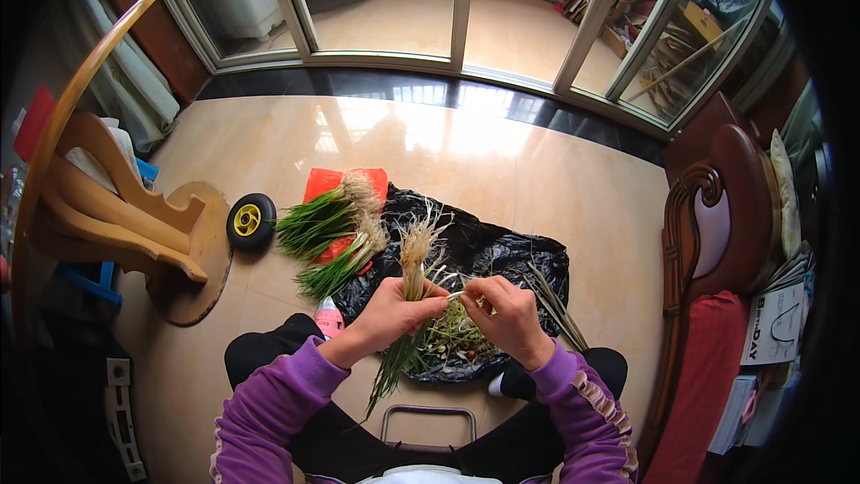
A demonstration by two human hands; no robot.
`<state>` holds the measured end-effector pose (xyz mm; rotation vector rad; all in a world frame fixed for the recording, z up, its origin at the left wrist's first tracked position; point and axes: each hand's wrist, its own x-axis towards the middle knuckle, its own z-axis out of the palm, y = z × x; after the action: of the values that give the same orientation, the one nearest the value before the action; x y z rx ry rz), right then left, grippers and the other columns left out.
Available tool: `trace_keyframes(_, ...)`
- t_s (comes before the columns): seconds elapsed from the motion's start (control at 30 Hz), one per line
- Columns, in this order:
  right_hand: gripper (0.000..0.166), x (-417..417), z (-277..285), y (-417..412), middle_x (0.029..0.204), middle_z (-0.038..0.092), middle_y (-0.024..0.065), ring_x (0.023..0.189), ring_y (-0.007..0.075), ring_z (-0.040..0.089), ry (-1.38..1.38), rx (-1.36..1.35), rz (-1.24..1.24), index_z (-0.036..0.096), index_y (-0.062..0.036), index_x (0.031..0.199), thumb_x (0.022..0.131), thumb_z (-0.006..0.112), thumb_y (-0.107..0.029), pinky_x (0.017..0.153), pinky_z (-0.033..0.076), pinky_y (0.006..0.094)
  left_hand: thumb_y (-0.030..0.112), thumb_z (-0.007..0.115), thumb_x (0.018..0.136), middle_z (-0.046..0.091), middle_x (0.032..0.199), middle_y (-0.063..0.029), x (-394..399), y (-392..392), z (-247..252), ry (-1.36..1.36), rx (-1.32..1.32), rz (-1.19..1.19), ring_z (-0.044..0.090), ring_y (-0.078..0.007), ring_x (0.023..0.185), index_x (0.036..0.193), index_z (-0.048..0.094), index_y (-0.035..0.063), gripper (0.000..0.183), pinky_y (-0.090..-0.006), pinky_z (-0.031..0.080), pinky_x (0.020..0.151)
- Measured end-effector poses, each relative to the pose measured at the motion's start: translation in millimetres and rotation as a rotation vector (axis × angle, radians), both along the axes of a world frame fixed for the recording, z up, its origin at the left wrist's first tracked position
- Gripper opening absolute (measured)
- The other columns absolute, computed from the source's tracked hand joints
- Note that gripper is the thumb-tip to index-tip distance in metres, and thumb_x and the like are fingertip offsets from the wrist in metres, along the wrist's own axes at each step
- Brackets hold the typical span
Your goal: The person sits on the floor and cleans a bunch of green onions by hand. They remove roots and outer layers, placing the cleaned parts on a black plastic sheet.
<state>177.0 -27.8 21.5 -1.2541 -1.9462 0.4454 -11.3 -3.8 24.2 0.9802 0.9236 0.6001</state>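
My left hand [393, 312] grips a bunch of thin green onions [413, 262], roots up and green leaves hanging below. Between the fingertips of my right hand [507, 312] is the white end of one thin stalk [455, 296], which reaches to my left thumb. Under both hands a black plastic bag [537, 252] lies spread on the floor, with a heap of loose trimmings and small bulbs [460, 336] on it. Left of the bag, bundles of rooted green onions [319, 218] rest partly on a red plastic bag [326, 179].
Dry stalks [557, 312] lie at the bag's right edge. A black wheel with a yellow hub [248, 222] and a wooden pedestal table [127, 215] stand on the left. Sliding glass doors [463, 7] are ahead; a carved wooden bed frame [685, 235] is at right.
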Motion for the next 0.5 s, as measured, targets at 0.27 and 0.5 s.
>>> trace_keyframes(0.27, 0.011, -0.3, -3.5, -2.9, 0.064, 0.056, 0.0083, 0.051, 0.0195, 0.057, 0.045, -0.067, -0.015, 0.057, -0.0052, 0.078, 0.068, 0.061, -0.004, 0.045, 0.046, 0.0276, 0.015, 0.062, 0.078, 0.057, 0.063, 0.0009, 4.0, -0.1, 2.4, -0.004, -0.029, -0.027, 0.045, -0.0025, 0.046, 0.086, 0.061, 0.0006, 0.016, -0.0165, 0.035, 0.04)
trace_keyframes(0.5, 0.011, 7.2, -0.5, -2.7, 0.067, 0.06, 0.0071, 0.054, 0.0051, 0.054, 0.383, -0.373, -0.015, 0.057, 0.0018, 0.084, 0.074, 0.058, -0.002, 0.049, 0.044, 0.0194, 0.014, 0.062, 0.078, 0.057, 0.064, 0.0005, 2.3, 1.1, 4.1, -0.014, -0.078, -0.015, 0.045, -0.003, 0.046, 0.084, 0.061, 0.0008, 0.015, -0.0166, 0.035, 0.04)
